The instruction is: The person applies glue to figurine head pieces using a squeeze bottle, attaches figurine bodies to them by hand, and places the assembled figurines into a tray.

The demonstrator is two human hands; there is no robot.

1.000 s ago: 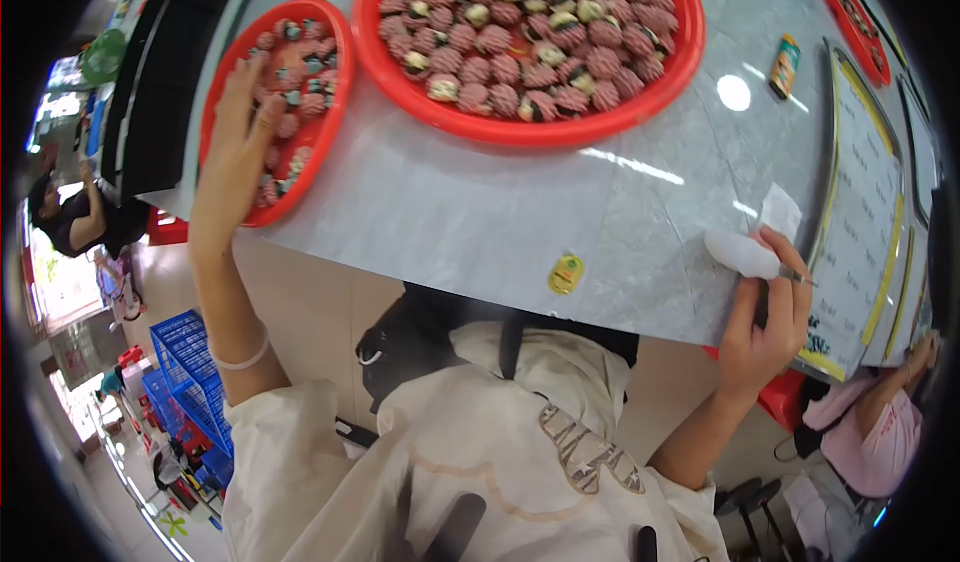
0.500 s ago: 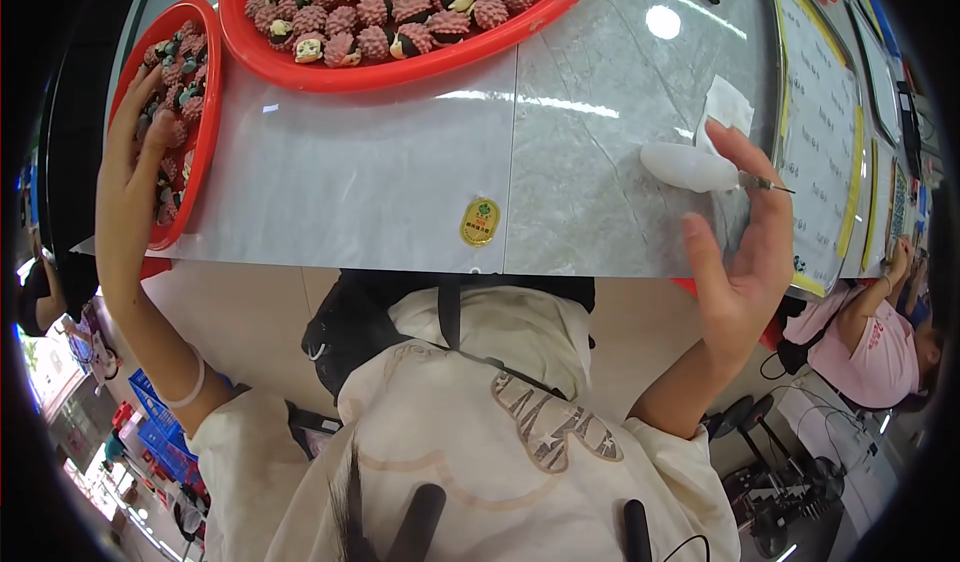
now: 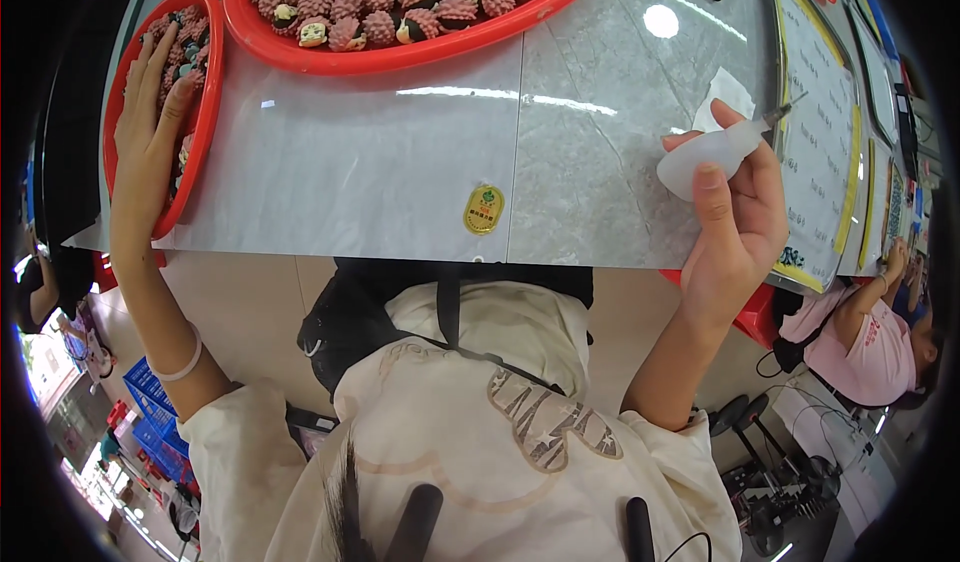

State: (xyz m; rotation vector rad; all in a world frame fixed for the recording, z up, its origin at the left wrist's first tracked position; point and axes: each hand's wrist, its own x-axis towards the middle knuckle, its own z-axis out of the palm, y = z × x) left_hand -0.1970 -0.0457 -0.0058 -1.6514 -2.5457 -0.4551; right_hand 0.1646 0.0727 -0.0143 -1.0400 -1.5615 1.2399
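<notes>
My right hand (image 3: 738, 227) holds a white squeeze bottle (image 3: 700, 162), thumb on one side and fingers round the other. The bottle's thin metal needle tip (image 3: 782, 110) points up and to the right. At the left, my left hand (image 3: 150, 127) reaches into a red oval tray (image 3: 207, 102) of small bumpy pink pieces with dark and pale parts (image 3: 186, 57). Its fingers are stretched out over the pieces with the thumb apart, and they partly cover them. No piece shows in its grip.
A larger red tray (image 3: 400, 62) of similar pink pieces (image 3: 378, 29) stands at the far middle. A gold oval label (image 3: 484, 209) lies near the table's front edge. White paper (image 3: 735, 92) and a yellow-edged sheet (image 3: 820, 152) lie at the right. A person in pink (image 3: 875, 347) sits farther right.
My right hand has closed round the squeeze bottle and lifted it, its needle now tilted upward. In the left tray my left hand has shifted, its fingers straighter and farther up.
</notes>
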